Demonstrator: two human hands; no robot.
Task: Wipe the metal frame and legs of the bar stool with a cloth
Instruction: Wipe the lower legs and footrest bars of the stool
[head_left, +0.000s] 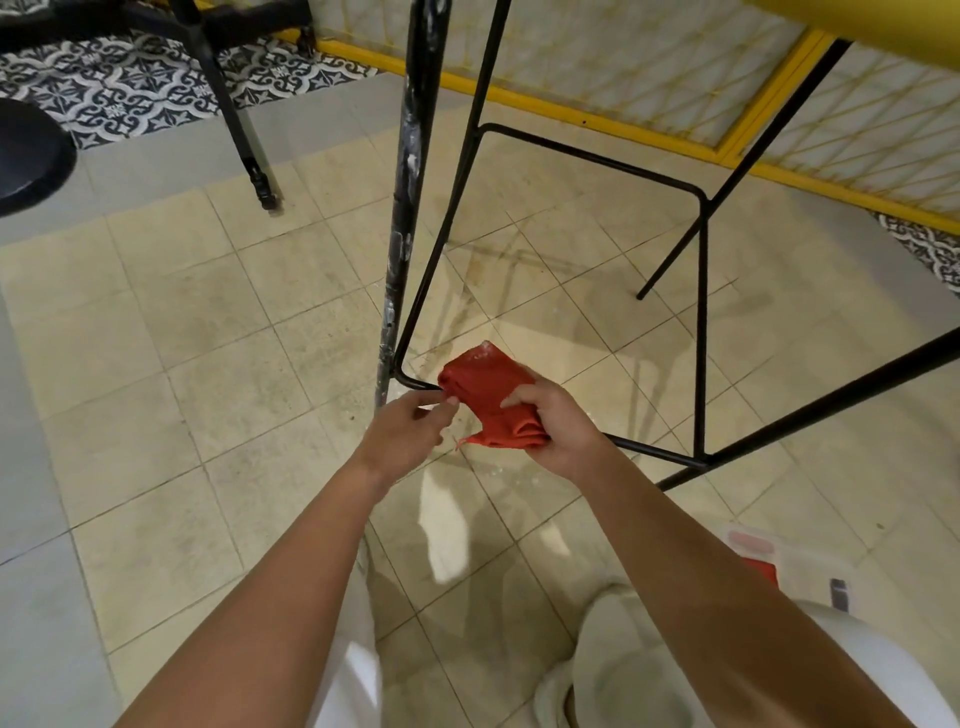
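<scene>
Bar stool frame (701, 312) stands on the tiled floor (208, 338), thin stiff rod; the soft, light cloth (488, 389) should wrap it easily, I judge. My right hand (553, 423) grips the cloth at the near footrest bar (415, 383); whether my left hand (408, 434) pinches it I cannot tell

1. The cloth (488, 400) is seen as orange-red, dusted with pale specks at its upper corner.
2. The stool frame (701, 312) is finished in plain black; the seat (857, 26) above it is yellow.
3. The thick pole (410, 182) is black, flecked with white and grey.
4. The floor tiles (208, 338) are mottled cream, divided by grey grout lines.
5. The patterned tiles (130, 88) are printed with a black-and-white floral motif.
6. The wall panel (649, 62) is off-white, crossed by a yellow lattice and edged in yellow.
7. The trousers (623, 675) are white.
</scene>
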